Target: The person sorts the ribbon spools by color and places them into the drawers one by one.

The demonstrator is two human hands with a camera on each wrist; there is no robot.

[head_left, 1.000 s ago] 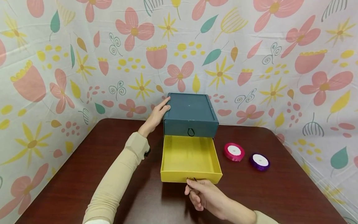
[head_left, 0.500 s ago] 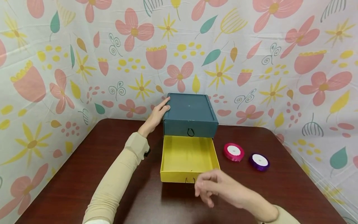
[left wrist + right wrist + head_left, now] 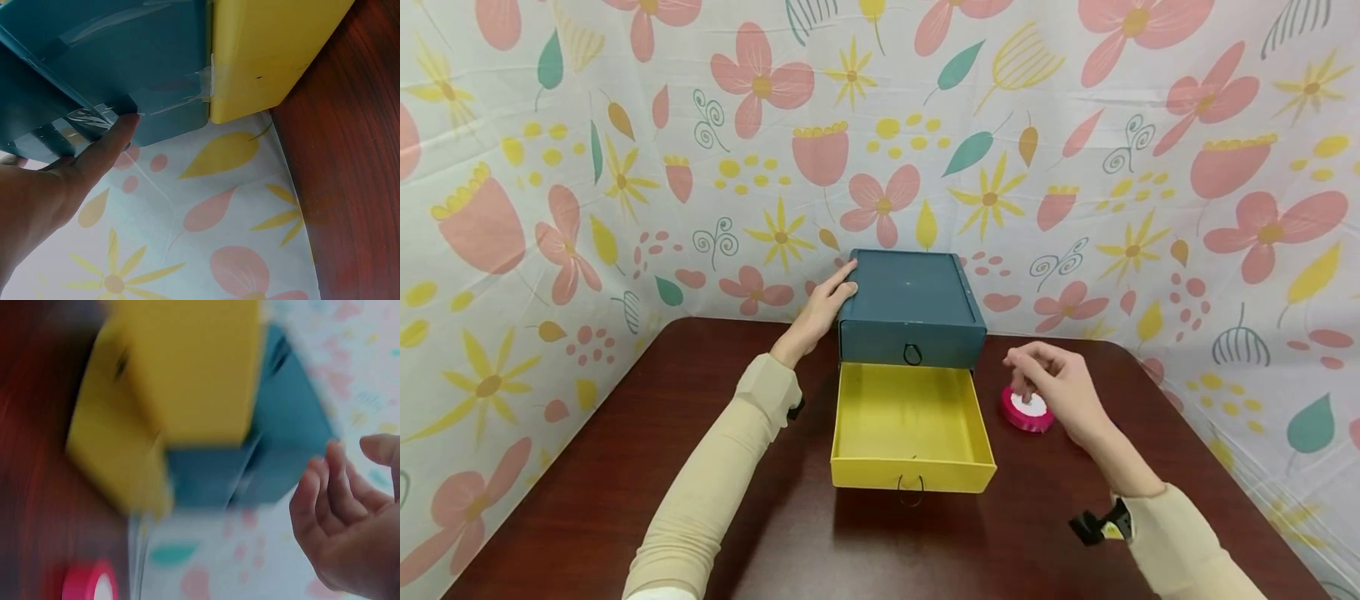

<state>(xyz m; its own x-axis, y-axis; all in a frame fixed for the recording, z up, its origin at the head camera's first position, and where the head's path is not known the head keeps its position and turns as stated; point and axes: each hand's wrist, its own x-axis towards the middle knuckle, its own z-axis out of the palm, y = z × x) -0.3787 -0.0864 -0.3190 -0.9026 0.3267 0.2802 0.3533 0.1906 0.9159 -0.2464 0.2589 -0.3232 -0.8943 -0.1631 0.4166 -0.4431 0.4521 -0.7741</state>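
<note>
A blue drawer box stands at the back of the table, its lower yellow drawer pulled out at the front. The drawer has a thin black loop handle. With outstretched fingers, my left hand rests on the box's left side, and the left wrist view shows a fingertip touching its wall. Above the pink ribbon roll hovers my right hand, fingers loosely bent and holding nothing. Part of that roll is covered by the hand, and the purple roll is almost wholly hidden behind it.
The brown table reaches up to a flower-printed cloth at the back and sides. Another black loop hangs on the blue upper drawer's front.
My right hand has let go of the yellow drawer's loop and moved right and away from me, over the ribbon rolls. The drawer stays out, and my left hand has not moved.
</note>
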